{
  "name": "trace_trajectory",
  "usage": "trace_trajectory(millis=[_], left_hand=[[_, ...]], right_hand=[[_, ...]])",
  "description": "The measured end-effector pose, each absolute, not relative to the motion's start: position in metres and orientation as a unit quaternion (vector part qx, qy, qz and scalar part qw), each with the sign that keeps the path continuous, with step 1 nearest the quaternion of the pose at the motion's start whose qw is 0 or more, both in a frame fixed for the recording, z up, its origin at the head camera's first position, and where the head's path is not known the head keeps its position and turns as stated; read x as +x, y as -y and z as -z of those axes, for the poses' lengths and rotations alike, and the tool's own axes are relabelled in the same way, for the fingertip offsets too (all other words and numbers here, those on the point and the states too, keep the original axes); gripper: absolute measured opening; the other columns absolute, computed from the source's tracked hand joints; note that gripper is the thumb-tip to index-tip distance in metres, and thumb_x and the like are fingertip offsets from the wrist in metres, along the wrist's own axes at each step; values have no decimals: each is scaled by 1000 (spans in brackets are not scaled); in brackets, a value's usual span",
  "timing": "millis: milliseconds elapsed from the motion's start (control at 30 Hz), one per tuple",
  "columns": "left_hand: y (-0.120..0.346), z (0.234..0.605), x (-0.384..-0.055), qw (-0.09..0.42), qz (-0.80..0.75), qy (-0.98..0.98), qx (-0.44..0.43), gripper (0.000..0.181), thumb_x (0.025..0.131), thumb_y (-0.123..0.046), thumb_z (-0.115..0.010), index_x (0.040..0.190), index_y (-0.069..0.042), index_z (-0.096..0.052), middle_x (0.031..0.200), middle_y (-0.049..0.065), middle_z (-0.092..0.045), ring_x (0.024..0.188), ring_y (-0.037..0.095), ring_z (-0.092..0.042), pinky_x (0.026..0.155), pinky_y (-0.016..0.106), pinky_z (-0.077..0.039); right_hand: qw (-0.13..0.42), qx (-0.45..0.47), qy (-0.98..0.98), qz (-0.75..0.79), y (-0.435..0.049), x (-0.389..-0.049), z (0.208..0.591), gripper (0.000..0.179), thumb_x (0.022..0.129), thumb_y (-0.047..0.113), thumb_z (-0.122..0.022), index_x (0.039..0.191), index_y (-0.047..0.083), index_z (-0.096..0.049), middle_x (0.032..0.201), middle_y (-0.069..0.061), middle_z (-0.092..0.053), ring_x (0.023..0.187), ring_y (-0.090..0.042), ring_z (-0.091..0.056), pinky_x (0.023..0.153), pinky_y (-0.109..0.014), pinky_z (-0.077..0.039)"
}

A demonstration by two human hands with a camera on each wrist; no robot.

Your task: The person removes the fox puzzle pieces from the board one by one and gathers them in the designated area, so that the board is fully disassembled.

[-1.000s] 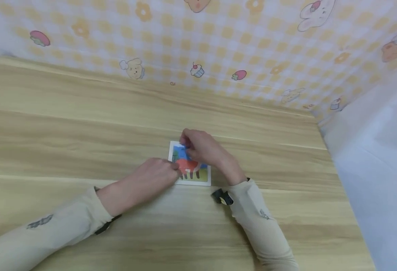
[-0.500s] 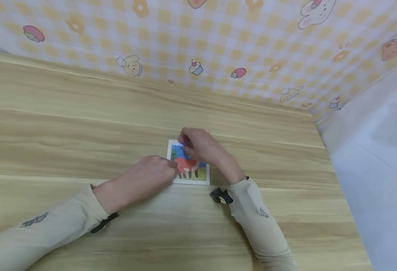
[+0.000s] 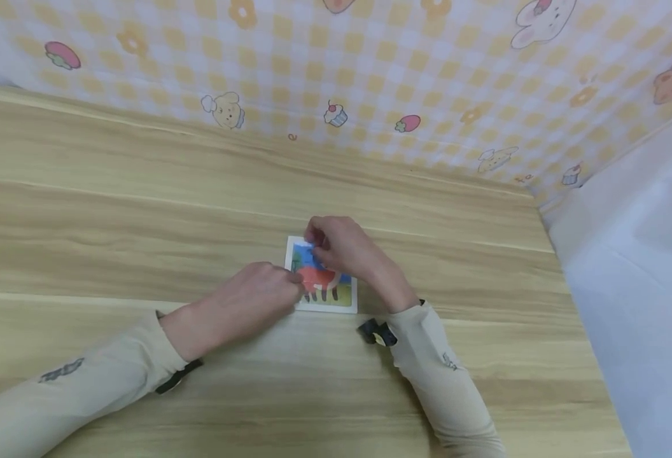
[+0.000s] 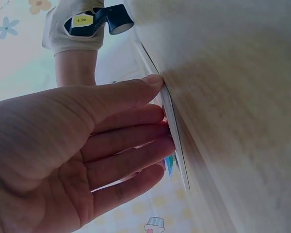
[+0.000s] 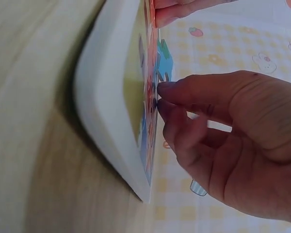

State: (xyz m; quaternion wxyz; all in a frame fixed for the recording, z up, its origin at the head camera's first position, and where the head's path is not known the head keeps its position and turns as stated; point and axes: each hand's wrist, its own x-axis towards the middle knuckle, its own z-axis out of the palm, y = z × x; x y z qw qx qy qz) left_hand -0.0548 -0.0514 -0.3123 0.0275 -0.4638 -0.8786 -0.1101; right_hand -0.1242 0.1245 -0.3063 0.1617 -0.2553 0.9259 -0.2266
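Note:
A small picture puzzle (image 3: 326,308) with a white frame lies on the table, showing a red-orange animal with dark legs under a blue sky. My left hand (image 3: 256,292) rests at its left side, fingers nearly straight and touching the picture, thumb tip at the edge in the left wrist view. Over the upper part of the puzzle, my right hand (image 3: 342,245) has its fingertips close together at the surface, pinching a blue puzzle piece (image 5: 165,63) that stands tilted up from the board. The bent right hand covers the puzzle's upper right corner in the head view.
The wood-grain table (image 3: 141,210) spreads around the puzzle. Behind it hangs a yellow-checked cloth (image 3: 364,70) with cartoon prints, and a white surface (image 3: 628,267) lies to the right. A black wrist camera (image 3: 377,332) sits at the right cuff.
Both hands keep almost the same places on the puzzle. The head view shifts slightly.

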Motion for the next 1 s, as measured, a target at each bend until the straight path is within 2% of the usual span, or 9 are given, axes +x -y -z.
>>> trace_trajectory(millis=[233, 600, 1000], left_hand=[[51, 312, -55, 28, 106, 878, -466, 6, 74, 1, -70, 76, -5, -68, 65, 1, -58, 51, 9, -38, 44, 20, -36], [51, 312, -54, 52, 91, 877, -468, 11, 72, 5, -66, 70, -6, -65, 60, -1, -51, 49, 9, -36, 42, 21, -34], [52, 311, -53, 56, 91, 877, -469, 7, 74, 3, -68, 74, -4, -67, 60, 0, -52, 49, 9, -36, 42, 20, -33]], right_hand=[[151, -261, -928, 218, -125, -124, 305, 14, 84, 5, -65, 97, 10, -63, 86, 0, -57, 77, -14, -51, 67, -22, -45], [128, -270, -932, 205, -123, -124, 304, 11, 82, 5, -67, 90, 10, -63, 82, 1, -58, 74, -13, -52, 65, -22, -44], [132, -257, -933, 213, -124, -124, 303, 13, 80, 7, -69, 91, 11, -64, 81, 2, -58, 73, -12, -51, 63, -22, -44]])
